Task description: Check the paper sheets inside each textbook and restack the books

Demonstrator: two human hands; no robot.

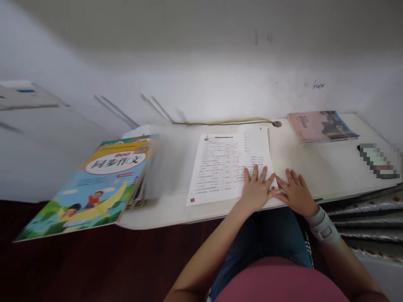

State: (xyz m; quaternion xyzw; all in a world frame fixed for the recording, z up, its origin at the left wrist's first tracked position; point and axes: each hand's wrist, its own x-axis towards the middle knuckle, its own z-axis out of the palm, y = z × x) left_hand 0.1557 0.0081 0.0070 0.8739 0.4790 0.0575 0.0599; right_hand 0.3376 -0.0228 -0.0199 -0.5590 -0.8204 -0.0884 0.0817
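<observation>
A printed worksheet (217, 167) lies flat on the white desk (170, 209), its text in two columns. My left hand (256, 186) rests spread on the lower right part of the sheet, covering some of the print. Beside the sheet's lower right corner, my right hand (296, 191) lies on the desk with its fingers stretched out and its thumb close to my left thumb. I cannot tell whether the thumbs touch. A pale strap (324, 226) wraps the right wrist. Neither hand grips anything.
A stack of books with a colourful cover (94, 184) overhangs the desk's left front edge. Booklets (321, 127) lie at the back right, near a phone-like, partly blurred object (378, 161). A yellow cable (233, 121) runs along the wall into a round hole (277, 124).
</observation>
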